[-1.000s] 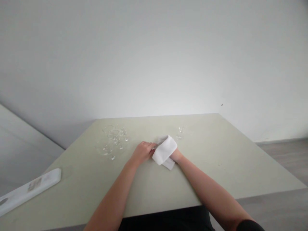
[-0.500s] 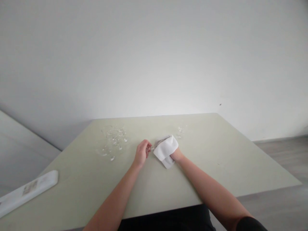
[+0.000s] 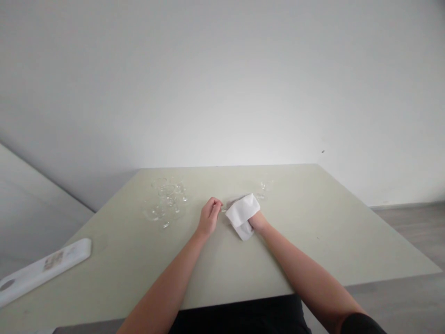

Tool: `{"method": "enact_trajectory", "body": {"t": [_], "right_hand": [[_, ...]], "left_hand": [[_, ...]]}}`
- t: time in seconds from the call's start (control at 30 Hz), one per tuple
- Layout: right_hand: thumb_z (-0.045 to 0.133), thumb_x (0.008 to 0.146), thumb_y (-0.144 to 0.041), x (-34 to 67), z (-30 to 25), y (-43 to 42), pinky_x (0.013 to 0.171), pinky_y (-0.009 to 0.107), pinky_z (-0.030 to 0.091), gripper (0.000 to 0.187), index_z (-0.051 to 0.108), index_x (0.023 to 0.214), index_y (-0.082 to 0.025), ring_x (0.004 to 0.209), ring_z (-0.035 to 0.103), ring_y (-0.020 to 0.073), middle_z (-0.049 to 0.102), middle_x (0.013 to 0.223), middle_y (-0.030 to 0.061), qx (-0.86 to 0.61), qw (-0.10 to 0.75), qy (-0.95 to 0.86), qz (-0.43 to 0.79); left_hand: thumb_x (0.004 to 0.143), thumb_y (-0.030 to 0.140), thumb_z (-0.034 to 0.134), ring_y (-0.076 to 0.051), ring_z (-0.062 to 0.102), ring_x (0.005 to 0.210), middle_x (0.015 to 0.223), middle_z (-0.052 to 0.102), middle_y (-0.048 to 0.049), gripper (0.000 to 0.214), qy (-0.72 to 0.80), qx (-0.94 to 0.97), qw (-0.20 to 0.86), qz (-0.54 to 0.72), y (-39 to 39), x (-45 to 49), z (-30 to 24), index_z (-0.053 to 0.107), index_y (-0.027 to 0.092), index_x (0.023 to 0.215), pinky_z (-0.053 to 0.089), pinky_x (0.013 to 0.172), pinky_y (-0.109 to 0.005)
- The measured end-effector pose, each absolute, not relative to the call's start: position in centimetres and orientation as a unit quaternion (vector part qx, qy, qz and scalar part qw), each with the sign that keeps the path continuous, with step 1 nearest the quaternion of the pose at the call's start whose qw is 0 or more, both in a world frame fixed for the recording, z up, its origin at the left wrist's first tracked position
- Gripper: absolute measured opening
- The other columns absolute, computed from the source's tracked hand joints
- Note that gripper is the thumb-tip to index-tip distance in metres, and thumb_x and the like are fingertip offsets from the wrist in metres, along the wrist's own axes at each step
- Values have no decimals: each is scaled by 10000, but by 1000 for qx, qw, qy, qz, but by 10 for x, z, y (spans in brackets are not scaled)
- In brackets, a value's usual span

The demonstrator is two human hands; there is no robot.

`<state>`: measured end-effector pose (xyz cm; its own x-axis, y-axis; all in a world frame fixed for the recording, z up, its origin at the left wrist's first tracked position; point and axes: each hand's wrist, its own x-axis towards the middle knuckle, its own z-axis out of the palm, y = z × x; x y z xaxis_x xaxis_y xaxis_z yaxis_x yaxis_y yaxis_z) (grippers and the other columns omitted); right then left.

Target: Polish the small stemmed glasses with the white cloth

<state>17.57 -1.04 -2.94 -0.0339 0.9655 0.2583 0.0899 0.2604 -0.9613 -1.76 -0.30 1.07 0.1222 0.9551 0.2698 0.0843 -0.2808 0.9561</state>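
Left hand [image 3: 209, 218] rotated; fingers [image 3: 215, 202] curled on glass [image 3: 224, 211]; right hand [image 3: 257, 221] in white cloth [image 3: 243, 209], grip unclear

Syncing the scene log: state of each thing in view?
Held glass: tilted, mostly hidden
Cloth: folded over
Left hand: fingers curled at held glass
Right hand: partly under cloth
Left glasses: clustered, contents unclear
Right glass: standing apart
White bar: flat, cut off by frame

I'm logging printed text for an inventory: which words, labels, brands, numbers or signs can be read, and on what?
None can be read.
Brownish label-like patch on the long white object at the left: too blurred to read.
White cloth: no text visible.
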Motion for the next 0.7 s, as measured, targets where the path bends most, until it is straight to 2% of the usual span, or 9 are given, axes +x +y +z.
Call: {"method": "enact_trajectory", "body": {"t": [0.07, 0.1, 0.17, 0.27, 0.37, 0.43, 0.5, 0.6, 0.7], "right_hand": [[451, 981, -434, 171, -31, -12, 911, 404, 569, 358, 663, 1047, -153, 1045, 698, 273, 773, 962, 107, -453, 518, -552, 471], [456, 979, -436, 171, -30, -14, 899, 401, 574, 360, 667, 1022, -149, 1030, 704, 276, 772, 930, 102, -455, 512, -534, 495], [597, 905, -448, 174, -25, -16, 984, 424, 538, 305, 682, 985, -166, 1071, 693, 286, 772, 977, 92, -465, 508, -526, 499], [811, 719, -428, 185, -13, -18, 1133, 496, 416, 337, 702, 952, -210, 1144, 658, 306, 753, 1101, 91, -466, 503, -595, 419], [832, 696, -443, 190, -1, -20, 1079, 505, 466, 407, 704, 1002, -208, 1060, 681, 290, 748, 1059, 89, -405, 494, -670, 379], [825, 709, -456, 187, 4, -21, 1031, 473, 504, 429, 704, 1029, -199, 1018, 690, 270, 747, 1052, 88, -367, 503, -687, 374], [780, 754, -498, 182, 3, -21, 1027, 456, 507, 416, 709, 1031, -196, 1019, 691, 261, 747, 1079, 94, -368, 522, -663, 390], [645, 838, -594, 176, -6, -18, 999, 462, 527, 434, 713, 1006, -200, 1027, 693, 266, 758, 1070, 99, -419, 543, -572, 450], [638, 817, -637, 177, -15, -17, 956, 474, 554, 471, 715, 991, -205, 1014, 697, 282, 769, 1029, 98, -450, 521, -526, 499]], "left_hand": [[829, 499, 596, -169, 540, 658, 710, 592, -38, 307, 355, 690, 335, 534, -9, -22, 13, 633, 200, 773, 434, 616, -283], [831, 491, 601, -180, 549, 689, 709, 593, -48, 305, 338, 710, 305, 537, -11, -24, 13, 627, 203, 735, 445, 653, -294], [845, 484, 576, -175, 520, 649, 643, 552, -40, 345, 348, 705, 301, 540, -12, -24, 13, 577, 209, 637, 431, 628, -292], [836, 480, 539, -136, 427, 522, 546, 465, 0, 371, 418, 604, 408, 541, -6, -17, 11, 520, 209, 583, 336, 494, -248], [779, 490, 539, -98, 330, 420, 491, 421, 27, 364, 471, 500, 537, 489, 2, -10, 9, 497, 204, 557, 208, 418, -217], [761, 513, 540, -84, 286, 385, 481, 424, 31, 375, 480, 478, 575, 459, 2, -9, 10, 502, 203, 555, 171, 402, -216], [778, 537, 545, -86, 308, 396, 526, 475, 21, 377, 458, 507, 550, 481, -2, -12, 13, 550, 198, 613, 213, 406, -223], [786, 555, 608, -138, 485, 555, 704, 609, -40, 361, 374, 632, 426, 529, -13, -20, 19, 645, 199, 743, 394, 517, -263], [826, 544, 597, -193, 569, 700, 785, 661, -93, 365, 329, 708, 356, 514, -18, -23, 20, 682, 199, 738, 451, 608, -303]]}}
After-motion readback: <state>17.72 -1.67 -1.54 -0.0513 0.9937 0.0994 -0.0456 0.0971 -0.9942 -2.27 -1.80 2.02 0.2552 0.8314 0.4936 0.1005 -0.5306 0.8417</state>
